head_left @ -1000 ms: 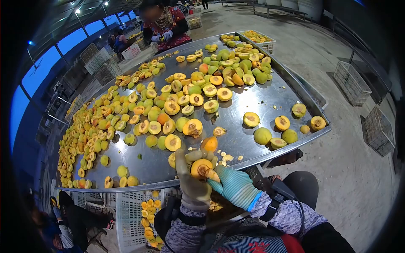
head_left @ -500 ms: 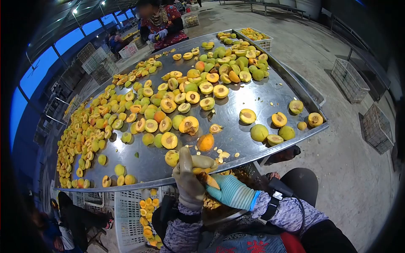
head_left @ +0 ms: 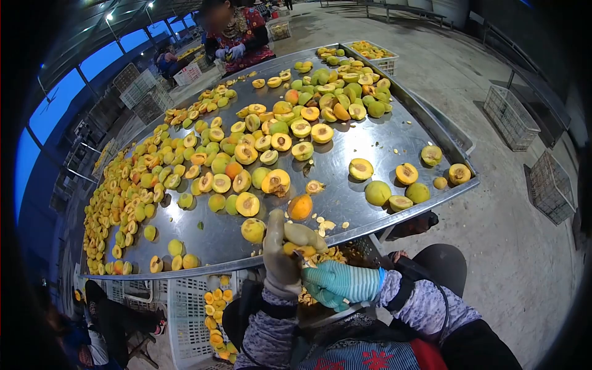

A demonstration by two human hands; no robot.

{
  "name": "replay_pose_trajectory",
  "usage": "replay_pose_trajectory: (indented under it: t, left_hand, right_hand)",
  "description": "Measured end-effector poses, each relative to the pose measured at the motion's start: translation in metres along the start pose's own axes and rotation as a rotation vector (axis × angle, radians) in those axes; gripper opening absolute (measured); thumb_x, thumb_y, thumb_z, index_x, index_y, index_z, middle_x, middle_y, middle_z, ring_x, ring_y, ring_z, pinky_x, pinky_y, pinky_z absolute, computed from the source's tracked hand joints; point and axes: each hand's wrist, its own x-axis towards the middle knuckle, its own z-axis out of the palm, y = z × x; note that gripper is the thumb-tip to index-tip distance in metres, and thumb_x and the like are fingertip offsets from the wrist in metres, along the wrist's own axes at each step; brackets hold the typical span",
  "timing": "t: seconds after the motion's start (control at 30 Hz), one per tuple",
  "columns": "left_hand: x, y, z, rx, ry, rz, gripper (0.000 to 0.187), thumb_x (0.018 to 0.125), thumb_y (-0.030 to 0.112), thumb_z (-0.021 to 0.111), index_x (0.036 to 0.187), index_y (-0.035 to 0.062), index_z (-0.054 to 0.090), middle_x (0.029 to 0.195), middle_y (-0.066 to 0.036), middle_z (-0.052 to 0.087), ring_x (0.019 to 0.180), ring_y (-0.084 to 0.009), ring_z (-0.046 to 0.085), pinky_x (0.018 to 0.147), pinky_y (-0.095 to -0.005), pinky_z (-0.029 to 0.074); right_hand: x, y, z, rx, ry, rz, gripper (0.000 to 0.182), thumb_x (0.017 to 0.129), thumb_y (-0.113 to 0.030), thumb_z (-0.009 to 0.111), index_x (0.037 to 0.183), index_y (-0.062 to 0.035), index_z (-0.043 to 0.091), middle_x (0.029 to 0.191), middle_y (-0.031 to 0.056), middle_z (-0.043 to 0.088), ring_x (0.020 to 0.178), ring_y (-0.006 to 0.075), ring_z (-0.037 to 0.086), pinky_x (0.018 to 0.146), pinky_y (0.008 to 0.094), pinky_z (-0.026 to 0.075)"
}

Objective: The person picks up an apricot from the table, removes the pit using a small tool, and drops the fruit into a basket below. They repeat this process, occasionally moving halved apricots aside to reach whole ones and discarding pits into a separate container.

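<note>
My left hand (head_left: 282,256), in a pale glove, is closed on an orange-yellow fruit piece (head_left: 300,250) at the near edge of the metal table (head_left: 345,203). Close against it on the right, my right hand (head_left: 340,283) wears a teal striped glove with its fingers curled; what they hold is too small and hidden to name. A whole yellow-green fruit (head_left: 253,230) sits just left of my left fingers, and an orange fruit (head_left: 300,207) lies beyond them. Many halved fruits cover the table's left and far parts.
Below the near edge stands a white crate (head_left: 185,320) holding fruit halves. Another person (head_left: 246,37) works at the far side, and someone in dark clothes sits at the lower left. Crates (head_left: 510,117) stand on the floor at the right.
My right hand has turned and drawn slightly down and right. My left hand has shifted a little right, and the orange piece formerly between the hands is less visible.
</note>
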Motion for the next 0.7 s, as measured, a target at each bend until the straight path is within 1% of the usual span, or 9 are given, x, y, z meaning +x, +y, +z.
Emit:
replay_pose_trajectory:
  t: [0.2,0.27,0.33,0.4,0.47,0.53,0.57,0.63,0.7]
  left_hand:
    - [-0.001,-0.002,-0.007,-0.296,-0.071,-0.158,0.045,0.105,0.039,0.039,0.078,0.0050,0.052,0.067,-0.018,0.062,0.060,-0.0298,0.061,0.063,-0.0381,0.054]
    - [-0.006,-0.006,-0.021,-0.344,-0.018,-0.189,0.044,0.104,0.040,0.041,0.081,0.0043,0.053,0.069,-0.018,0.062,0.062,-0.0296,0.062,0.062,-0.0388,0.054]
    - [-0.009,-0.015,-0.071,0.290,0.328,0.410,0.044,0.103,0.042,0.046,0.085,0.0027,0.055,0.071,-0.014,0.061,0.065,-0.0278,0.062,0.059,-0.0374,0.054]
    - [-0.044,0.029,-0.092,0.132,0.564,0.389,0.034,0.101,0.039,0.052,0.127,0.0169,0.051,0.078,-0.002,0.055,0.063,-0.0175,0.057,0.064,-0.0367,0.056]
    - [-0.085,0.082,-0.120,0.165,0.561,0.236,0.044,0.099,0.036,0.058,0.136,0.0119,0.051,0.085,-0.004,0.061,0.071,-0.0155,0.058,0.068,-0.0324,0.055]
    - [-0.105,0.112,-0.222,0.725,0.622,-0.156,0.046,0.098,0.037,0.062,0.130,0.0042,0.056,0.097,-0.006,0.065,0.083,-0.0141,0.059,0.070,-0.0287,0.051]
    - [-0.105,0.113,-0.217,0.732,0.627,-0.152,0.046,0.098,0.037,0.062,0.130,0.0042,0.056,0.097,-0.006,0.065,0.083,-0.0141,0.059,0.070,-0.0287,0.051]
    - [-0.099,0.114,-0.193,1.343,0.736,0.093,0.043,0.097,0.034,0.064,0.114,-0.0057,0.063,0.097,-0.013,0.069,0.085,-0.0203,0.065,0.078,-0.0319,0.052]
    - [-0.063,0.102,-0.177,0.856,0.537,0.254,0.044,0.097,0.031,0.064,0.120,-0.0070,0.062,0.104,-0.014,0.070,0.097,-0.0204,0.064,0.087,-0.0326,0.049]
  right_hand:
    - [-0.008,-0.015,-0.003,-0.461,0.091,0.056,0.059,0.100,-0.058,0.042,0.091,-0.0018,0.059,0.061,0.0063,0.052,0.045,0.0167,0.054,0.036,0.0283,0.042]
    - [-0.013,-0.013,-0.008,-0.563,0.104,0.076,0.055,0.097,-0.054,0.049,0.097,-0.0015,0.064,0.068,0.0109,0.063,0.056,0.0223,0.065,0.046,0.0349,0.052]
    - [-0.015,0.007,-0.023,-1.371,0.296,-0.106,0.042,0.093,-0.044,0.056,0.100,-0.0040,0.068,0.080,0.0131,0.071,0.074,0.0287,0.072,0.064,0.0430,0.057]
    - [-0.005,0.032,-0.045,-1.490,0.469,0.234,0.033,0.088,-0.037,0.062,0.102,-0.0079,0.071,0.091,0.0139,0.074,0.088,0.0330,0.071,0.078,0.0469,0.056]
    - [-0.009,0.033,-0.046,-1.532,0.535,0.169,0.032,0.089,-0.038,0.062,0.100,-0.0090,0.071,0.088,0.0142,0.073,0.084,0.0337,0.071,0.076,0.0457,0.056]
    - [-0.025,0.008,-0.026,-1.415,0.615,0.018,0.031,0.090,-0.038,0.061,0.099,-0.0096,0.071,0.086,0.0143,0.072,0.083,0.0342,0.070,0.074,0.0460,0.055]
    - [-0.024,0.012,-0.025,-1.402,0.645,-0.082,0.034,0.090,-0.040,0.062,0.093,-0.0071,0.069,0.078,0.0158,0.069,0.077,0.0349,0.069,0.070,0.0475,0.054]
    - [-0.017,0.009,-0.022,-1.367,0.656,-0.098,0.034,0.090,-0.040,0.062,0.094,-0.0072,0.069,0.077,0.0157,0.069,0.076,0.0349,0.069,0.070,0.0473,0.054]
    - [-0.009,0.018,-0.029,-1.398,0.716,-0.099,0.035,0.089,-0.041,0.063,0.094,-0.0071,0.069,0.077,0.0157,0.069,0.075,0.0347,0.069,0.070,0.0468,0.054]
